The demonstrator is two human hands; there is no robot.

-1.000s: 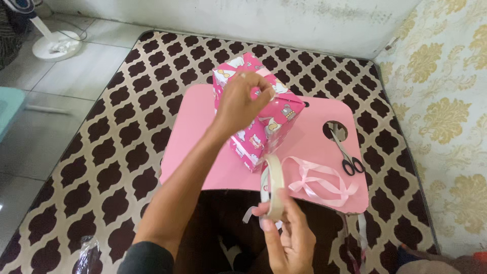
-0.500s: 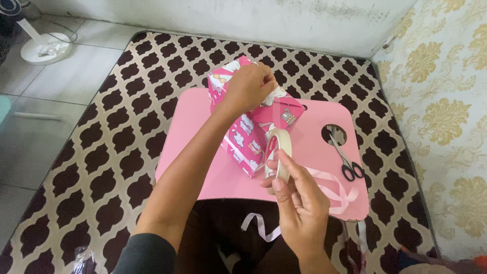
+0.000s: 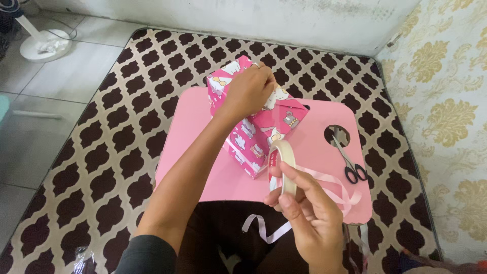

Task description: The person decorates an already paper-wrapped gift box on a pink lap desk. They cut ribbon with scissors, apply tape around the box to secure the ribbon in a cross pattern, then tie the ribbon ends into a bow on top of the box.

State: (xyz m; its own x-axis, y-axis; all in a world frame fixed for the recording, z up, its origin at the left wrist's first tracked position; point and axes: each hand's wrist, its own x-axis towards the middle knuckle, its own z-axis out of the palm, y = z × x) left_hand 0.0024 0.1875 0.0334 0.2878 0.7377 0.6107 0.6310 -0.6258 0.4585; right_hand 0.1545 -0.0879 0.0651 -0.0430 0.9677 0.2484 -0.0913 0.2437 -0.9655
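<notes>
Soft even daylight, sharp focus

We count two hands: a left hand (image 3: 248, 91) at upper centre and a right hand (image 3: 309, 213) at lower centre. We see one wrapped gift box (image 3: 253, 137), one roll of tape (image 3: 284, 162), one pair of scissors (image 3: 350, 162), one pink ribbon (image 3: 329, 185), one pink worktop (image 3: 203, 172) and one white fan base (image 3: 45, 43) at upper left.

Bare left hand (image 3: 249, 90), thin ring on one finger. Left arm bare to a dark grey sleeve, lower centre-left. Right hand (image 3: 309, 218) bare, unadorned.
</notes>
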